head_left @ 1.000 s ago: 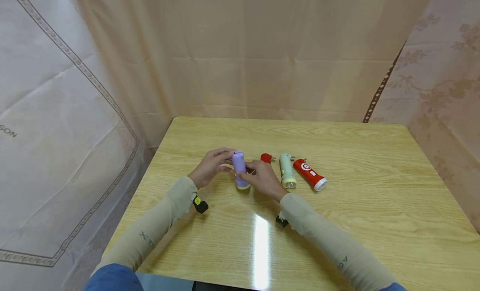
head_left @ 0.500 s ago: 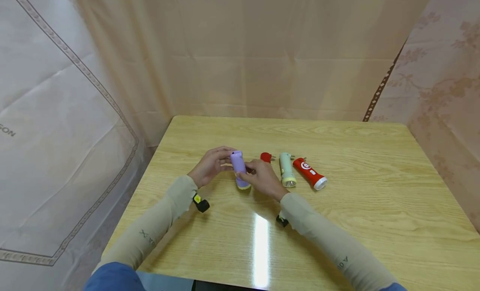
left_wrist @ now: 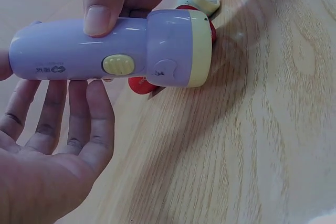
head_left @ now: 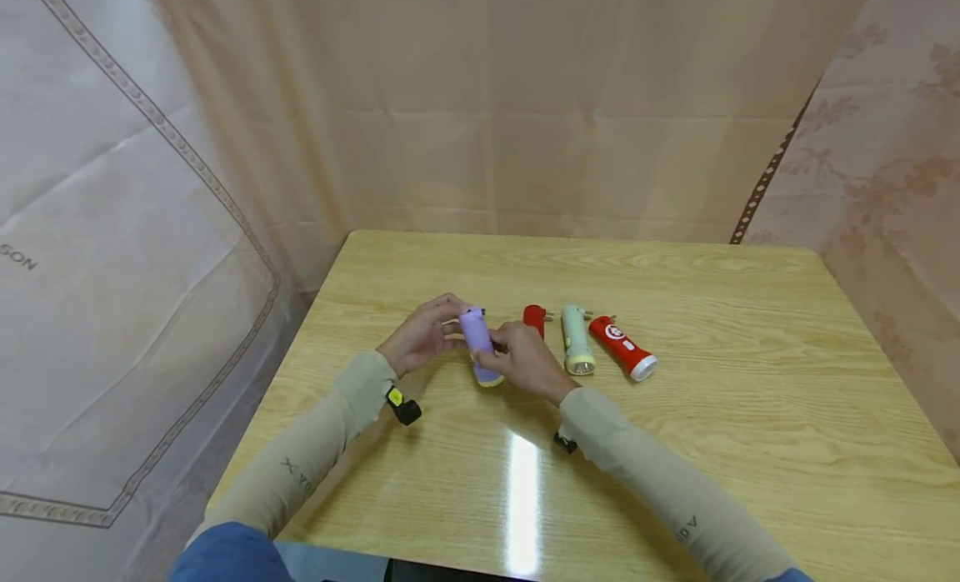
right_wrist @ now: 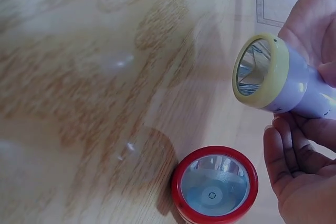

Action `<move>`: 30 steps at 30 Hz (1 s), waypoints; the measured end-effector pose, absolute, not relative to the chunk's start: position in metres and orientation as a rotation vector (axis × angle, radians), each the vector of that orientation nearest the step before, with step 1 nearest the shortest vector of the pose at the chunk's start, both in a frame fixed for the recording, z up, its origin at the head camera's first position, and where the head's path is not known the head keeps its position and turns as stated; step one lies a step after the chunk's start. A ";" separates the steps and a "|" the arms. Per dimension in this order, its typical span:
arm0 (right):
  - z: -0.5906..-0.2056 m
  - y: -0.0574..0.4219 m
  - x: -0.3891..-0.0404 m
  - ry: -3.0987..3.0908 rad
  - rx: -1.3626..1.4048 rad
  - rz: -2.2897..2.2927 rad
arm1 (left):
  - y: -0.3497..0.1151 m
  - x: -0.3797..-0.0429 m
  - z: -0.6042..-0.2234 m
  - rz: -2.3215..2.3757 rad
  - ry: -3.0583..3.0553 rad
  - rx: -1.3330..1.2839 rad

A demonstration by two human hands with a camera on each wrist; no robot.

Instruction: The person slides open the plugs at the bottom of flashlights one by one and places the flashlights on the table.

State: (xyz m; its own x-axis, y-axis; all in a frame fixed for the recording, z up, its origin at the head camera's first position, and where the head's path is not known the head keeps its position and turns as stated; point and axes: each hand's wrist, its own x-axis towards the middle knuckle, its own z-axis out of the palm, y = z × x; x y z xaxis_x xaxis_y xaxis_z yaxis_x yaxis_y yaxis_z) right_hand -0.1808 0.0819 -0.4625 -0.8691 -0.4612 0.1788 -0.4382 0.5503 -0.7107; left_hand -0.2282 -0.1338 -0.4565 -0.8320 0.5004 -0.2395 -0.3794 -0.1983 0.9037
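Note:
A lilac flashlight (head_left: 476, 332) with a pale yellow rim is held above the table between both hands. My right hand (head_left: 527, 358) grips it, its thumb (left_wrist: 100, 17) lying on the barrel near the yellow slide switch (left_wrist: 118, 64). My left hand (head_left: 422, 338) holds the tail end; its curled fingers (left_wrist: 97, 108) touch the barrel's underside and a fingertip meets the tail. In the right wrist view the flashlight's reflector (right_wrist: 254, 66) shows, unlit. A small dark part sticks out at the tail in the head view.
Right of my hands lie a red flashlight (head_left: 535, 317) partly hidden by my right hand, a mint green flashlight (head_left: 576, 340) and a red flashlight with a white head (head_left: 623, 348). All rest on the wooden table (head_left: 712, 449). Curtains (head_left: 525, 107) hang behind it.
The lilac flashlight has turned about its long axis in my hands, the dark part at its tail passing from the left side to the right. Its head end has dipped slightly. The other flashlights stay put.

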 end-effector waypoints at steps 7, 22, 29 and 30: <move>-0.460 0.083 -0.178 2.725 -0.802 -1.220 | -0.130 -0.229 -0.458 2.036 1.498 0.145; -0.458 0.081 -0.174 2.761 -0.771 -1.172 | -0.126 -0.229 -0.456 1.977 1.516 0.102; -0.459 0.082 -0.176 2.687 -0.575 -1.313 | -0.125 -0.227 -0.454 1.993 1.629 0.038; -0.459 0.083 -0.177 2.686 -0.556 -1.322 | -0.125 -0.226 -0.454 1.994 1.645 0.052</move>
